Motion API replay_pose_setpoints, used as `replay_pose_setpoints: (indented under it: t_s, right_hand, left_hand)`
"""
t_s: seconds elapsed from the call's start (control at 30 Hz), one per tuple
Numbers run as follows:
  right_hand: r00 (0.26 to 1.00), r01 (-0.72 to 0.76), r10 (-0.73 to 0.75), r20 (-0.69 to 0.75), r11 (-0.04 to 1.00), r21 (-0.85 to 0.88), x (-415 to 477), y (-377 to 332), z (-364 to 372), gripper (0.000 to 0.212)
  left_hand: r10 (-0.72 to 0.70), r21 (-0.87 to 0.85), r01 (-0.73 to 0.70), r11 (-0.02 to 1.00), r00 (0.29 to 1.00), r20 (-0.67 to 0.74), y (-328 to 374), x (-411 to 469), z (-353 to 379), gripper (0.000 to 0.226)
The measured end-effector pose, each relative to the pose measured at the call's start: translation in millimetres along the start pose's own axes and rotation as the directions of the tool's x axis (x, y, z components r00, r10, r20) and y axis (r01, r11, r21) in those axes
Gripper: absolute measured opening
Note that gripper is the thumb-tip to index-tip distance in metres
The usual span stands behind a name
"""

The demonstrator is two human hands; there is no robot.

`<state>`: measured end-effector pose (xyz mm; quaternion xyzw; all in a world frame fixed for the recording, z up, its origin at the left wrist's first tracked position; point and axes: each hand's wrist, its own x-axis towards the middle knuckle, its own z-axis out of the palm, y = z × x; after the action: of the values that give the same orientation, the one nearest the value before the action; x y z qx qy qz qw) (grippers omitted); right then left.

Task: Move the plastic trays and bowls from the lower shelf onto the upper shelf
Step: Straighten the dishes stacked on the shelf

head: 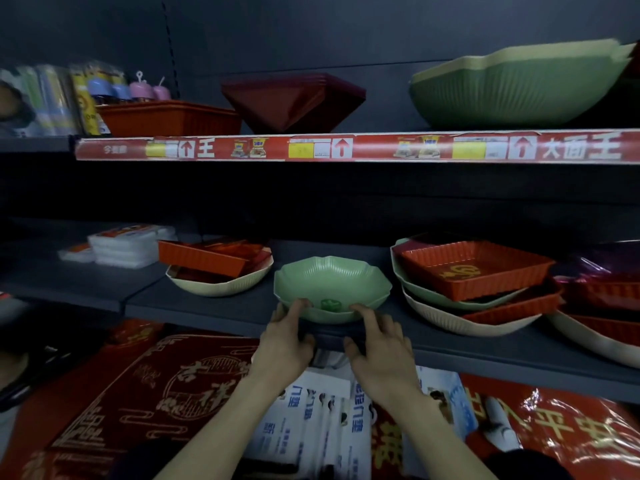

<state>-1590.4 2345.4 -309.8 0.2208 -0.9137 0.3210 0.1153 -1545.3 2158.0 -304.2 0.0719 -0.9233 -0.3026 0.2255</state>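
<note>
Both left hand (284, 344) and right hand (381, 355) reach forward, clasping green bowl (332, 282).

Dim store light, soft blur, wide-angle edge bending

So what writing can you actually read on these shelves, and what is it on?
"大面王": red edge strip, right end.
Yellow price tags on that strip: too blurred.
Gold characters on the red mats below: too blurred.
Blue print on the white packets: too blurred.
</note>
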Motion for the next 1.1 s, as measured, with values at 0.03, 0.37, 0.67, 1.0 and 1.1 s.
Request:
replay_pose_setpoints:
  t_s: [0.03, 0.37, 0.67, 1.0, 1.1]
  right_hand:
    - [1.0, 0.003, -0.003, -0.01, 1.0, 0.0, -3, 0, -1, 0.054]
    - [0.995, -0.059, 0.074, -0.065, 0.977, 0.205, -15, 14, -26, 0.033]
    - [0.987, -0.16, 0.156, 0.043, 0.902, 0.402, -14, 21, -38, 0.056]
    - [0.922, -0.3, 0.357, 0.148, 0.419, 0.857, 3, 21, -25, 0.068]
    - [0.914, -0.331, 0.359, 0.19, 0.388, 0.86, 8, 21, -19, 0.045]
  left_hand:
    - [0.014, -0.02, -0.014, 1.0, 1.0, -0.013, -2, -2, 0, 0.061]
    - [-0.079, -0.088, 0.075, 0.993, 0.996, -0.036, -27, -12, -25, 0.062]
    - [-0.272, -0.519, 0.24, 0.82, 0.962, 0.015, -23, -6, -28, 0.075]
    - [-0.436, -0.865, 0.436, 0.249, 0.848, 0.302, -14, -3, -28, 0.014]
    - [-0.411, -0.848, 0.455, 0.273, 0.852, 0.325, -11, -7, -27, 0.022]
